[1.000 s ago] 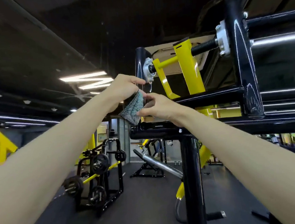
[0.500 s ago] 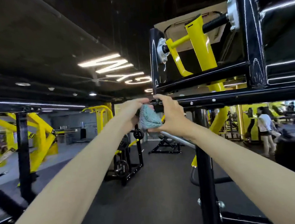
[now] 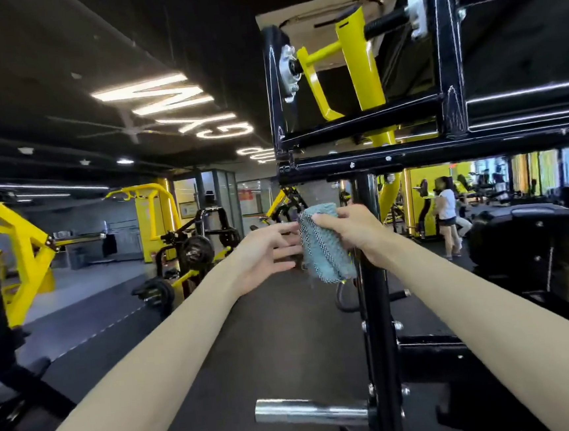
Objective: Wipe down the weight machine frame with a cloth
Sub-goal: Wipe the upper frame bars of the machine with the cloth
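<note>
The right hand (image 3: 350,233) grips a bunched teal-and-grey cloth (image 3: 326,251). Its thumb lies across the front of the fabric, while the other fingers curl behind it and are hidden. The cloth hangs from that hand, a loose thread trailing at its lower edge.

Just behind and to the right of the right hand stands the black upright post (image 3: 375,310) of the weight machine frame. The cloth's right edge overlaps the post, but whether the fabric actually presses on the metal cannot be told, nor whether the hidden fingers also reach round the post.

The left hand (image 3: 266,254) is to the left of the cloth, with its fingers straight and slightly spread. Its fingertips reach the cloth's left edge, though contact is hard to confirm.

Above both hands runs the frame's black crossbar (image 3: 408,156). Higher still is a yellow lever arm (image 3: 359,64) on a pivot, whose upper end is cut off by the top of the view.

Well below the hands a chrome peg (image 3: 310,412) sticks out leftward from the post.

Far beyond the right hand a person (image 3: 446,208) in a white top stands, small and blurred. Beyond the left hand is a plate-loaded machine (image 3: 193,250), its details soft.

Both forearms are cut off by the bottom edge of the view.
</note>
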`<control>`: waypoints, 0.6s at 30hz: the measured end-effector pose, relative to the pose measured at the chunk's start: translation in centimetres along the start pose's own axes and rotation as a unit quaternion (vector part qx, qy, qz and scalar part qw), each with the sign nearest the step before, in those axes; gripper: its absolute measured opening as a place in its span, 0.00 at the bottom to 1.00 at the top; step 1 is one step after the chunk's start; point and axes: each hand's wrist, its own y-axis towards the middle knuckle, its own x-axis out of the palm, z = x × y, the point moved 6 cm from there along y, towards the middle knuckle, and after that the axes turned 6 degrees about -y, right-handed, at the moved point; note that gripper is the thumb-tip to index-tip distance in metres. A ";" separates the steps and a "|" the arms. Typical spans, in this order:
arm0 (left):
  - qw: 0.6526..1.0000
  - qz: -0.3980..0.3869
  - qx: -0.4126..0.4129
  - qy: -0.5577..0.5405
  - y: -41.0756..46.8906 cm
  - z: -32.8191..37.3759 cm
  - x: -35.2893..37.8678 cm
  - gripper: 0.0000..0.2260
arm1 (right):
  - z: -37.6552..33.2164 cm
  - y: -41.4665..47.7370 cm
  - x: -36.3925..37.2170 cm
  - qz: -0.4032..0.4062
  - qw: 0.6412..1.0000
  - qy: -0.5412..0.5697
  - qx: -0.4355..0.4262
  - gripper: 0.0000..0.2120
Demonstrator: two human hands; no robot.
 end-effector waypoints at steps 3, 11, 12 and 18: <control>1.000 -0.014 0.014 0.013 -0.9 -0.6 1.1 0.11 | 0.2 -0.8 -0.2 -0.016 0.998 0.007 0.057 0.10; 0.998 -0.007 0.064 0.008 -1.2 -1.5 4.3 0.11 | 0.7 -1.7 -0.5 -0.076 0.993 -0.027 0.089 0.18; 0.998 -0.002 0.064 0.001 -1.2 -1.7 4.6 0.11 | 0.8 -1.8 -0.7 -0.080 0.992 -0.029 0.094 0.20; 0.997 0.038 0.057 -0.044 -1.0 -3.2 5.0 0.14 | 2.2 -2.3 -2.1 -0.123 0.985 -0.004 0.124 0.28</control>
